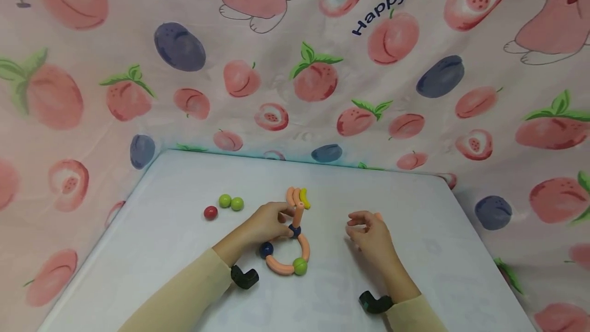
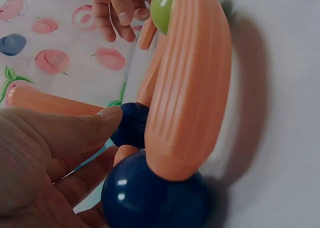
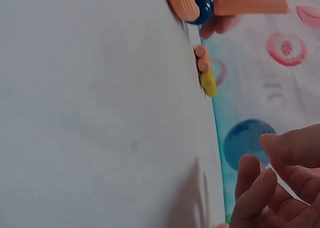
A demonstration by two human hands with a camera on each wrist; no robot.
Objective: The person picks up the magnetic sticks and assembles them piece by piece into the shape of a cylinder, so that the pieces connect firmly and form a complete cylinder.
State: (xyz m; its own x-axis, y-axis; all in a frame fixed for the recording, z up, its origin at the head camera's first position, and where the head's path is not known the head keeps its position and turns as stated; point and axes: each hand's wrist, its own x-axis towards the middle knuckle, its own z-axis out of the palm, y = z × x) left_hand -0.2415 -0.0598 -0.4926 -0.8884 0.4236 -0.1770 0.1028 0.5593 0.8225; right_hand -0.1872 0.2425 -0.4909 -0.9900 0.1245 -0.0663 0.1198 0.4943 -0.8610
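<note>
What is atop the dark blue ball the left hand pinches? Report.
An orange rod rises from the ball. In the head view, the left hand covers part of the ball's side.

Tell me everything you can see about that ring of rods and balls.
The ring is plastic-looking: grooved, curved peach rods joined by two glossy dark blue balls and a green ball. A straight peach rod stands up from the far blue ball. The left hand pinches the ring at that ball and hides part of the side between the blue balls. The ring sits roughly level, on or just above the white table; I cannot tell which.
</note>
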